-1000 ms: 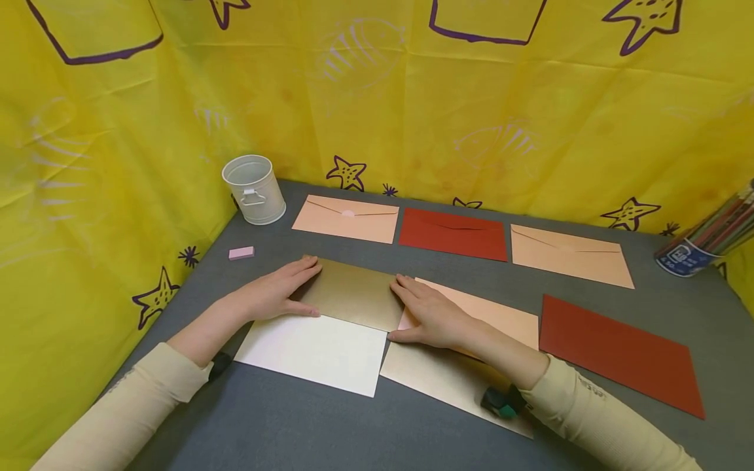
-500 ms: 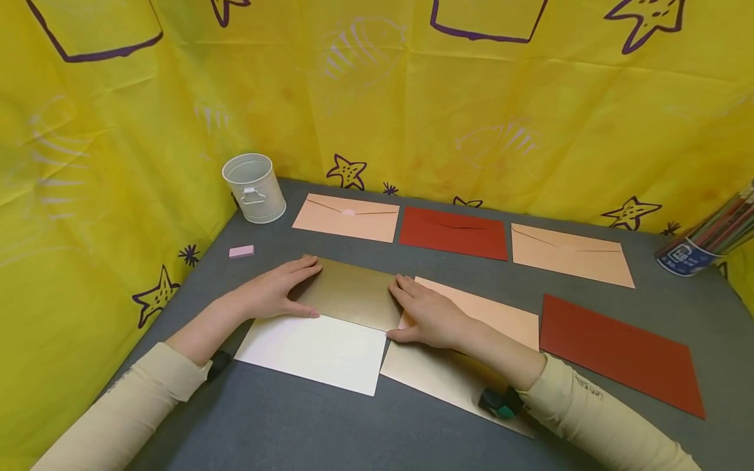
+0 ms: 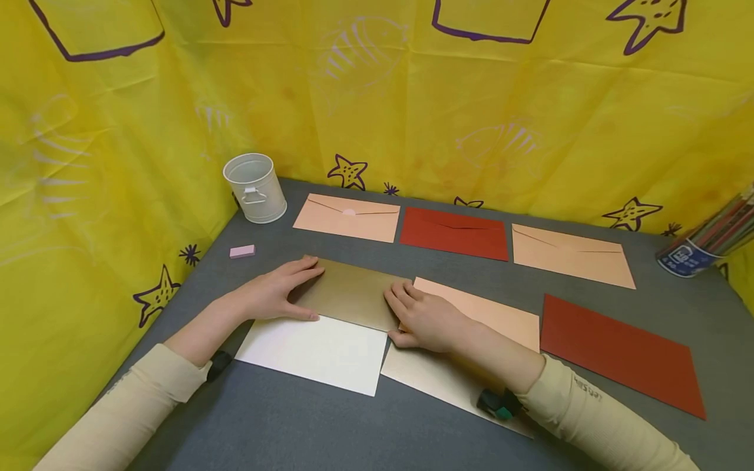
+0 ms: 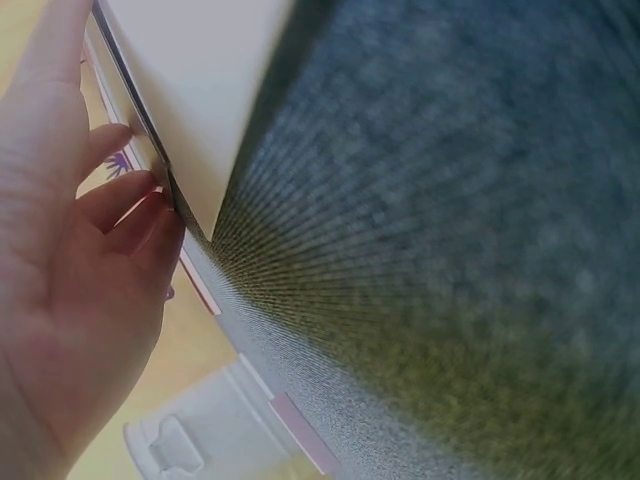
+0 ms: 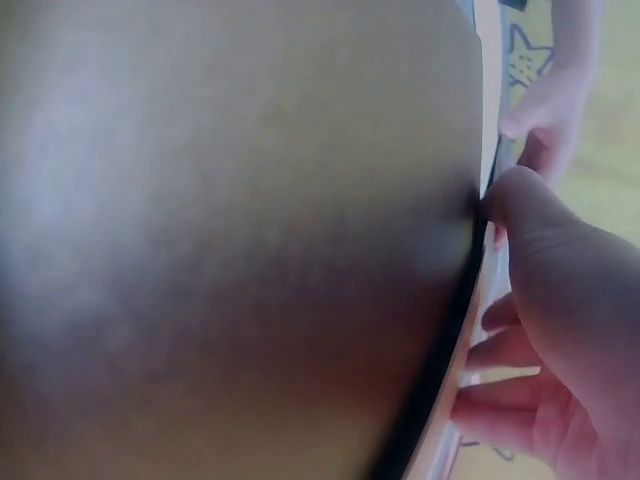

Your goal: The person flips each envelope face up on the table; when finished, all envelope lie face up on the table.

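Both hands on the gold sheet, which lies flat on the grey tabletop [image 3: 306, 432], mid-left, long near edge meeting the far edge of a white sheet [image 3: 315, 356]. Left hand [image 3: 273, 291] at its left end, thumb spread wide from the fingers, thumb by the near edge, fingertips at the far corner. Right hand [image 3: 427, 320] at the right end, fingers bent a little, tips resting on gold sheet [image 3: 353, 294], thumb near the close corner; hand hides that end, can't tell if it overlaps the peach sheet [image 3: 501, 317] beside it. Second gold sheet [image 3: 421, 373] under the right forearm, red sheet [image 3: 621, 356] farther right. Back row, left to right: peach envelope with round seal [image 3: 347, 222], red envelope [image 3: 453, 237], plain peach envelope [image 3: 571, 261]. Pink eraser [image 3: 242, 252] and upright white bucket [image 3: 254, 193] back left; pencil cup [image 3: 686, 258] far right. Yellow printed cloth [image 3: 377, 111] behind.
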{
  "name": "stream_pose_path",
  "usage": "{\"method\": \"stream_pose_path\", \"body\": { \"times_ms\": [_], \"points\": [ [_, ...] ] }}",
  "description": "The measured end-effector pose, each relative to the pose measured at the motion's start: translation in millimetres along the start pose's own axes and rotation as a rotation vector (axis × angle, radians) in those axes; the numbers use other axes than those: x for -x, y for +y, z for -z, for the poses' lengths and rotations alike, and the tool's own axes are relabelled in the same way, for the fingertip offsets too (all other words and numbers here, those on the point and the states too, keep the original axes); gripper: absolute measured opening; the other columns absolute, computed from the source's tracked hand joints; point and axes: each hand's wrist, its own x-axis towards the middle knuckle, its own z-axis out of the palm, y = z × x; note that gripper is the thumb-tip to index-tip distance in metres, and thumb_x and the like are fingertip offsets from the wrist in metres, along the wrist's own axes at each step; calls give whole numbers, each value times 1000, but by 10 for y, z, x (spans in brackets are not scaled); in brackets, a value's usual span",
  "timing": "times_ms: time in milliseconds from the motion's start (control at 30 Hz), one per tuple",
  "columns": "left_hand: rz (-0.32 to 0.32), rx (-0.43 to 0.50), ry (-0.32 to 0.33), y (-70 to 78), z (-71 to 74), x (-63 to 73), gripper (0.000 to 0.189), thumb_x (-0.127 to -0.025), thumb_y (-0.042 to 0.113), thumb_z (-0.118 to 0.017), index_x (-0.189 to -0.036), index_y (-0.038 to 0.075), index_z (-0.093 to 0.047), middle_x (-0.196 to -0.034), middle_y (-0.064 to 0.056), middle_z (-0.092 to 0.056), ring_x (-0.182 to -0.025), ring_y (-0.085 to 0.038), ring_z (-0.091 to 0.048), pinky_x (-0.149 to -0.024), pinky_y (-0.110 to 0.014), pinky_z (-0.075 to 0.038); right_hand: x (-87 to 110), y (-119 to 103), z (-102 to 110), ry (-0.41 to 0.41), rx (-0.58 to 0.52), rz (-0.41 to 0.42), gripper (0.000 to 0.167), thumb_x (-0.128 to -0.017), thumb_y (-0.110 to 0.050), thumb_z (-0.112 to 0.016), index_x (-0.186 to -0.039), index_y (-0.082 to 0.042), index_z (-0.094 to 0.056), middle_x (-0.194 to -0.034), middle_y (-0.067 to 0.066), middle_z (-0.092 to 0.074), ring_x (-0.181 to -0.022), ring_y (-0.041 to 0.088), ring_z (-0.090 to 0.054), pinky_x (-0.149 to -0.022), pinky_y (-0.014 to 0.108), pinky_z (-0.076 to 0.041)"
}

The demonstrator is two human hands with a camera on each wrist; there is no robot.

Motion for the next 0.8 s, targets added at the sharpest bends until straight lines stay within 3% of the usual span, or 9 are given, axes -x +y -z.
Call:
{"method": "stream_pose_path", "body": {
  "times_ms": [167, 300, 533, 633, 800],
  "points": [
    [-4, -23, -3, 5, 16, 16, 95, -77, 63, -71, -151, 13, -39, -158, -14, -25, -144, -35, -22, -110, -56, -28, 2, -4, 5, 75, 77, 91, 56, -93, -34, -57, -130, 10, -55, -124, 23, -61, -111, 34, -62, -94, 37, -50],
    [-47, -32, 7, 17, 44, 42, 85, -80, 60, -71, -146, 13, -46, -156, -16, -30, -143, -36, -25, -110, -56, -29, 3, 1, 9, 99, 139, 149, 48, -93, -28, -58, -125, 7, -61, -119, 19, -65, -109, 29, -64, -91, 35, -52],
    [-176, -57, 56, -10, 87, 102, 56, -86, 30, -71, -138, 13, -57, -146, -15, -46, -136, -35, -39, -103, -53, -40, 11, 17, 26, 141, 228, 213, 41, -92, -25, -61, -121, 4, -65, -115, 16, -68, -105, 25, -67, -88, 32, -53],
    [-236, -70, 107, -33, 99, 124, 48, -87, 17, -68, -134, 12, -61, -140, -15, -52, -131, -34, -46, -98, -51, -45, 28, 23, 54, 139, 173, 195, 42, -92, -24, -60, -123, 3, -64, -117, 16, -68, -106, 25, -67, -87, 32, -53],
    [-266, -6, 189, -77, 137, 168, 43, -87, 5, -69, -129, 12, -65, -135, -13, -58, -124, -32, -55, -95, -50, -47, 85, 29, 113, 88, -79, 104, 52, -95, -33, -59, -133, 2, -57, -128, 15, -63, -117, 23, -61, -94, 35, -50]
  ]
}}
